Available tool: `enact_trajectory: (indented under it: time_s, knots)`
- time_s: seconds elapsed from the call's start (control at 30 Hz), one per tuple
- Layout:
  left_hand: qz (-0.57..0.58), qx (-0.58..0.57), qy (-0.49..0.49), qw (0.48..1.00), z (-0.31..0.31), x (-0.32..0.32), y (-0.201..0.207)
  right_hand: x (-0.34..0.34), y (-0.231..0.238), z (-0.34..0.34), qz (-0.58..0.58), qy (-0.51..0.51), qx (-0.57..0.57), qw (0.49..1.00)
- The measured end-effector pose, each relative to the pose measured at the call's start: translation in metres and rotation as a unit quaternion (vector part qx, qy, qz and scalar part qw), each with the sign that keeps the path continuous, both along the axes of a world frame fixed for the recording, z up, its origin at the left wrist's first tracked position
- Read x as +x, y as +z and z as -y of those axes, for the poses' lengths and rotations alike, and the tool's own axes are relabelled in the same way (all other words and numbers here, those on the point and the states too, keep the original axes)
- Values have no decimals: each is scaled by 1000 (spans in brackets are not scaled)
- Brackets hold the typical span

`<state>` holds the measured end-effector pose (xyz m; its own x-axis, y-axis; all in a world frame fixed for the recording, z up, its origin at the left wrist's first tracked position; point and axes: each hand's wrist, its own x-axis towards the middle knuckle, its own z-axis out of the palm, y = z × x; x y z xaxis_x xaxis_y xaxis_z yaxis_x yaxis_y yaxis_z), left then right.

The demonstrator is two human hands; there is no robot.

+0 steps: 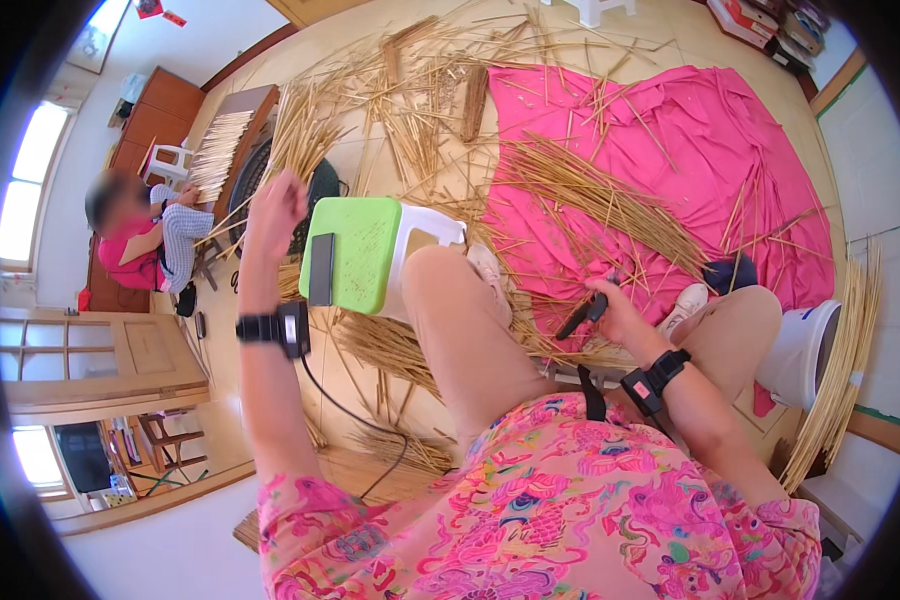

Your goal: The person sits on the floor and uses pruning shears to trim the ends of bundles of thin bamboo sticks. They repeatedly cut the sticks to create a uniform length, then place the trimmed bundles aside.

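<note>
My left hand [277,212] is raised at left with its fingers curled. It is beside a bundle of straw-coloured stalks [305,130] that stands in a dark round basket [322,190]. Whether a stalk is pinched in its fingers is hidden. Over the pink cloth [770,150], my right hand [622,318] grips a black-handled tool, apparently pruning shears [582,314], partly covered by the fingers. A loose pile of stalks [600,195] lies on the cloth in front of that hand. Each wrist wears a black strapped device.
A white stool with a green top [370,240] stands by my left knee, a dark flat phone-like object [321,270] on it. Stalks litter the tiled floor around a wooden block [475,104]. At right stands a white bucket [792,350] beside upright stalks [840,360]. Another person [135,240] sits far left.
</note>
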<state>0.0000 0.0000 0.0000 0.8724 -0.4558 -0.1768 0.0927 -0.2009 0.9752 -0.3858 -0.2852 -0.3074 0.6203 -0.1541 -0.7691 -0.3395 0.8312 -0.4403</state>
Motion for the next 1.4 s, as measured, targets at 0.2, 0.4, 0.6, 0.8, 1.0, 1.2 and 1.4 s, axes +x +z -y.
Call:
enact_trajectory:
  time_s: [0.2,0.4,0.6,0.8,1.0,1.2,1.4]
  knots:
    - [11,-23,-113,993,167,99,-2,38,120,95,91,-54,-83,991]
    - [133,37,-80,987,306,189,-145,40,143,177,24,-67,-277,958]
    - [252,433,-34,865,283,244,-411,28,152,165,-26,-137,-164,977]
    - [191,408,86,889,298,236,-510,37,120,181,-87,-128,-139,978]
    - [196,495,55,845,314,245,-535,54,120,191,-78,-116,-46,989]
    - [274,488,135,817,313,249,-488,59,138,181,-44,-109,-80,990]
    - [367,255,182,876,331,208,-302,46,178,163,67,-120,-64,988]
